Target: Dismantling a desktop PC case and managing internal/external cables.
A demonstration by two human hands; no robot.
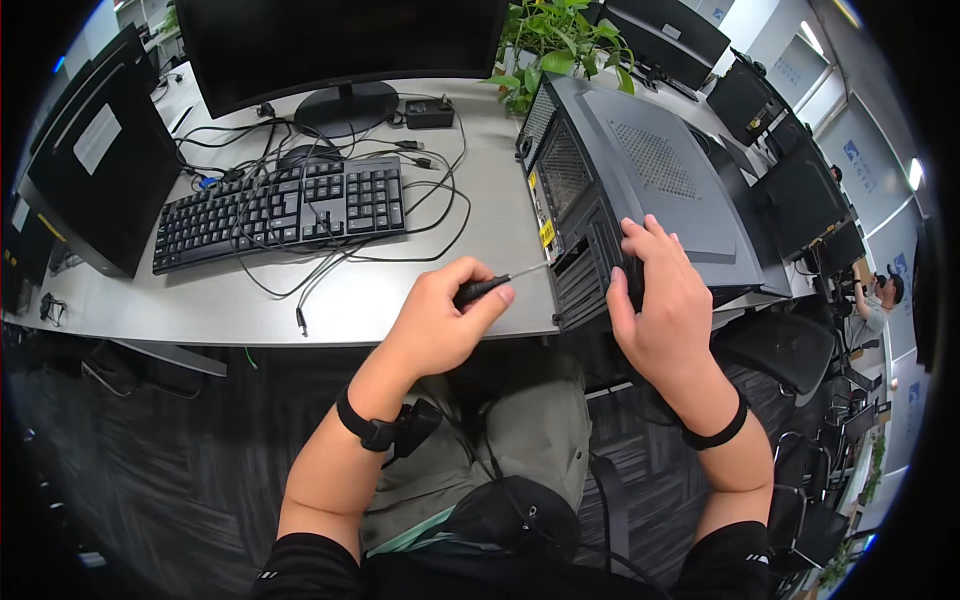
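My left hand [448, 312] is closed round the black handle of a screwdriver [519, 273]. Its thin metal shaft points right, and the tip meets the back panel of a black computer case [650, 165] by the slot covers. The case lies at the right end of the desk with a vented panel facing up. At its near back corner, my right hand [662, 300] grips the edge, thumb on the back side and fingers over the top. A dark part between thumb and forefinger is mostly hidden.
A black keyboard [280, 212] lies under tangled black cables [440, 195]. Behind it stand a monitor [345, 45] and a power adapter [429, 113]. A dark upright case [110, 160] is at left, a leafy plant [555, 45] behind. A person [875, 305] is far right.
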